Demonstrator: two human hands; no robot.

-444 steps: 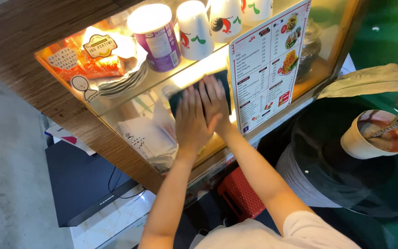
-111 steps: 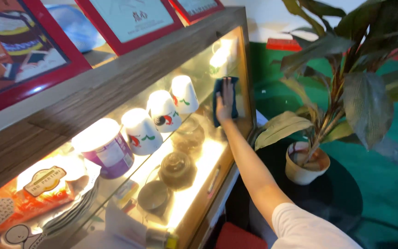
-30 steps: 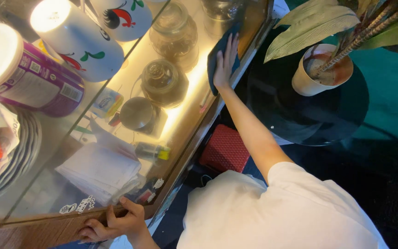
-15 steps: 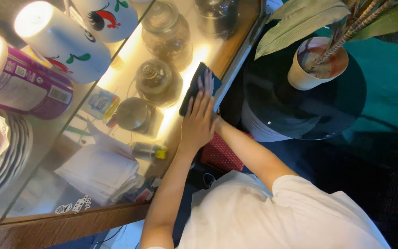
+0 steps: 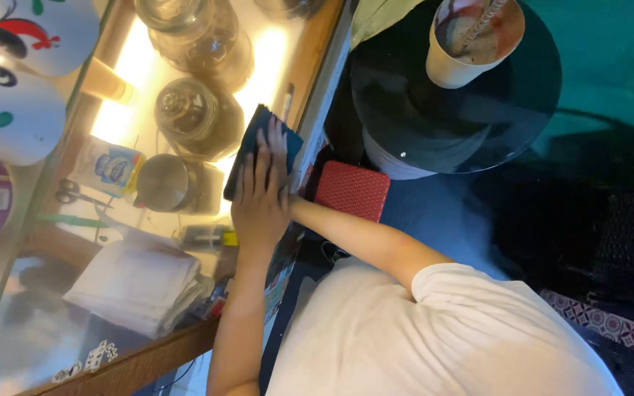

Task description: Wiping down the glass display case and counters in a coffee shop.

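hands (image 5: 260,196) stacking flat, fingers spread, pressing dark cloth (image 5: 258,143) on glass front (image 5: 75,293) of display case | risk: pushing too hard is flexing pane, rattling jars (image 5: 188,117) inside | cloth edge slipping, smearing

Before us stands a lit glass display case (image 5: 31,308) with a wooden frame. On its shelf we see glass jars (image 5: 185,110) at twelve o'clock, a metal cup (image 5: 161,183), scissors (image 5: 71,193) at nine, and folded white paper (image 5: 137,286) at six.

Both hands (image 5: 262,194) stacked flat — pressing dark blue cloth (image 5: 254,143) on glass case front (image 5: 31,293)
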